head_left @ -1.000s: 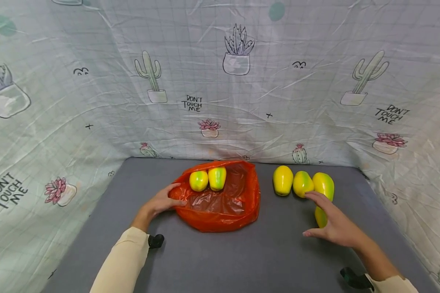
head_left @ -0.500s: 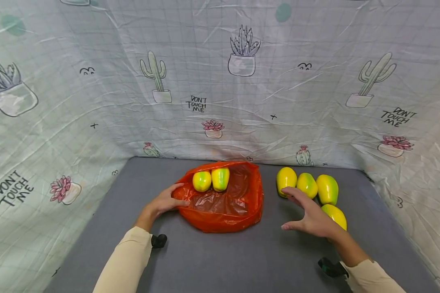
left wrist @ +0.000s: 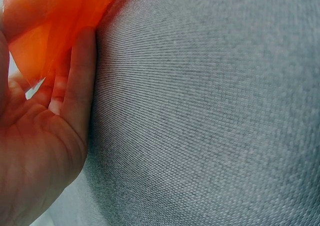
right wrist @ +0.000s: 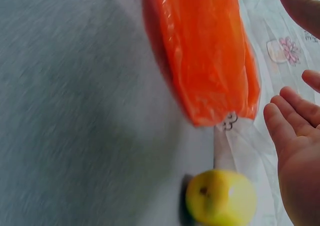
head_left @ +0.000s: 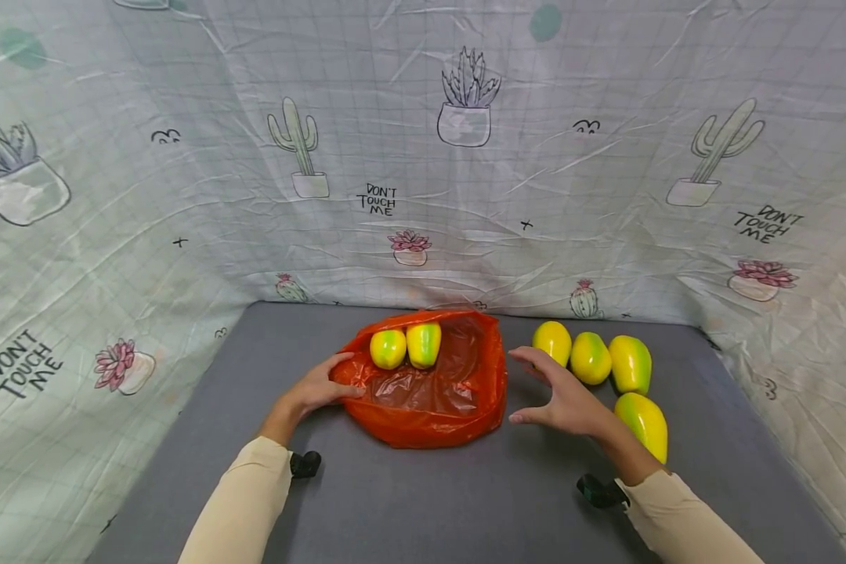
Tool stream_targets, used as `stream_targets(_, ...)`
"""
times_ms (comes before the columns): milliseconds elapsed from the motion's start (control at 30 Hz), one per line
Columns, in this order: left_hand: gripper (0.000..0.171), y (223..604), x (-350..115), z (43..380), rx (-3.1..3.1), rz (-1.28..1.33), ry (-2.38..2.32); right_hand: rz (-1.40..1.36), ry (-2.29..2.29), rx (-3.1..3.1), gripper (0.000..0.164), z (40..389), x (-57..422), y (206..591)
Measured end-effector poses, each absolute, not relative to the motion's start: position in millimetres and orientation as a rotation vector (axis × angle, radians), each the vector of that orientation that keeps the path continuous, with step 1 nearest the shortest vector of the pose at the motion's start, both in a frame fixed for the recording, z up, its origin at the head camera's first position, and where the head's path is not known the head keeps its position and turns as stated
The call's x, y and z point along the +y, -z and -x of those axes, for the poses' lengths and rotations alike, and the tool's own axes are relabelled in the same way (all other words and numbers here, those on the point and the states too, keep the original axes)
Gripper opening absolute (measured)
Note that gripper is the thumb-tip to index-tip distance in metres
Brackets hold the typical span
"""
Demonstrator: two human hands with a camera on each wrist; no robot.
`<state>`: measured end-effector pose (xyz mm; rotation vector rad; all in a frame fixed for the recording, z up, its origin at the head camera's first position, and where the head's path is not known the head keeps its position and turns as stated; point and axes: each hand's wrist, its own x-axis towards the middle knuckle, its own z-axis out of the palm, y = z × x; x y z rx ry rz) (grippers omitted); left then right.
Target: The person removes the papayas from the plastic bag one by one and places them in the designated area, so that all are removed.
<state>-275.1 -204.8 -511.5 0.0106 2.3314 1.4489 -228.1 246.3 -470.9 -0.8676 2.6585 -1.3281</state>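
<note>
An orange-red plastic bag (head_left: 423, 429) lies with its mouth open on the grey table. Two yellow-green mangoes, one round (head_left: 388, 349) and one longer (head_left: 424, 345), sit inside its back left. At the bag's left rim my left hand (head_left: 316, 385) holds the plastic between thumb and fingers; the left wrist view shows the thin film (left wrist: 55, 30) over its thumb and fingertips. My right hand (head_left: 560, 395) hovers just right of the bag, thumb and fingers spread in a wide C, holding nothing. In the right wrist view its palm (right wrist: 305, 161) faces the bag's side.
Several more mangoes (head_left: 591, 359) rest on the table at the right, behind and beside my right hand; the nearest (head_left: 643, 423) lies close to the right forearm. A pale patterned cloth (head_left: 465, 235) rises behind the table and along both sides.
My right hand has moved left, away from the mangoes at the right and toward the bag, staying spread with nothing in it. My left hand has stayed at the bag's rim.
</note>
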Motion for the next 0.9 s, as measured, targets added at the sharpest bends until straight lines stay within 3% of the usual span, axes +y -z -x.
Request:
stream_targets(200, 0.093, 511, -206, 276, 2.309, -0.003, -1.463, 0.936, 1.38, 2.595, 0.094, 238, 230, 469)
stream_targets(900, 0.092, 512, -205, 276, 2.343, -0.017, -1.439, 0.792, 1.305, 2.606, 0.08, 275, 188, 470)
